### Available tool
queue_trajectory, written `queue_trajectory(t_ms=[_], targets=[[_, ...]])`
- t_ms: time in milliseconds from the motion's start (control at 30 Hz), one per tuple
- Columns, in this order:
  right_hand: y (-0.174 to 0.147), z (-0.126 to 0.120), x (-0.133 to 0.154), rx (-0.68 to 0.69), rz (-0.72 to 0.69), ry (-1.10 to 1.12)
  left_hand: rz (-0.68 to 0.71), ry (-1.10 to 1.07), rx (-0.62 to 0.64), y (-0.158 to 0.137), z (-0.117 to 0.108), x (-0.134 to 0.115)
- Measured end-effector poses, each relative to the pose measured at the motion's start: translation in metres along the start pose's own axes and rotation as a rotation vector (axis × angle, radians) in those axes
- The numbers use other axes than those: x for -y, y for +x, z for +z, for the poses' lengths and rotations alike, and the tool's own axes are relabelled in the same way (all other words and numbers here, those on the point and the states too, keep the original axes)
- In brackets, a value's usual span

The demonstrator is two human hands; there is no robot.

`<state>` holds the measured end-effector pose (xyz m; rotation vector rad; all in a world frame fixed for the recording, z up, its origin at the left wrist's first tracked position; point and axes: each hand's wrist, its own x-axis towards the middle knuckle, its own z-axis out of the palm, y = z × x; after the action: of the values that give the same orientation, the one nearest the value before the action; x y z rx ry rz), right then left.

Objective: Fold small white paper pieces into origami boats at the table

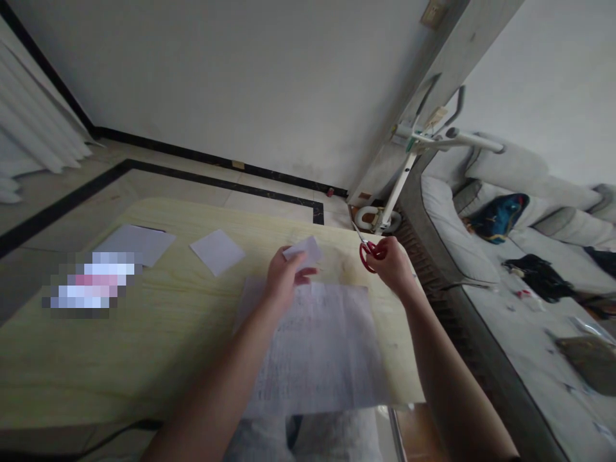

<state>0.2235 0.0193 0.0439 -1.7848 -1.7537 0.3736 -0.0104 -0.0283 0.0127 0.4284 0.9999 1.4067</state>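
My left hand [285,273] pinches a small piece of white paper [308,250] between thumb and fingers, above the table. Over the table's right side, my right hand [392,264] grips scissors [368,253] by their red handles, the blades pointing up and away from me. The scissors and the held paper are apart. Beneath my hands lies a large printed sheet [320,350], its text too blurred to read. To the left, a square of white paper [217,252] rests on the wooden table [183,321].
Farther left lie white paper sheets [139,242] beside a pixelated bright object [94,282]. A grey sofa [481,256] with bags and clothes runs along the right. White exercise equipment [399,186] stands beyond the table's far right corner, near the wall.
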Motion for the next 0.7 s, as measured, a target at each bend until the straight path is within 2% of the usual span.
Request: queue_trajectory(t_ms=[100,167,233,367,467,600,700], targets=[[-0.017,-0.002,0.006,0.104,0.148,0.516,-0.009,-0.089,0.028,0.003,-0.001,0.003],[-0.031,-0.001,0.012,0.137,0.216,0.731,0.038,-0.105,0.012,0.005,-0.002,0.006],[-0.045,0.002,0.016,0.167,0.24,0.854,0.093,-0.066,-0.032,0.006,-0.003,0.007],[-0.068,0.007,0.016,0.302,0.241,1.018,0.166,0.081,-0.074,0.004,-0.002,0.004],[-0.082,0.009,0.016,0.4,0.297,1.093,0.237,0.159,-0.062,0.001,-0.001,0.002],[-0.094,0.011,0.026,0.422,0.385,1.0,0.255,0.173,-0.028,-0.001,0.001,0.004],[-0.099,0.014,0.038,0.375,0.388,0.879,0.231,0.134,-0.035,0.001,0.001,0.007]])
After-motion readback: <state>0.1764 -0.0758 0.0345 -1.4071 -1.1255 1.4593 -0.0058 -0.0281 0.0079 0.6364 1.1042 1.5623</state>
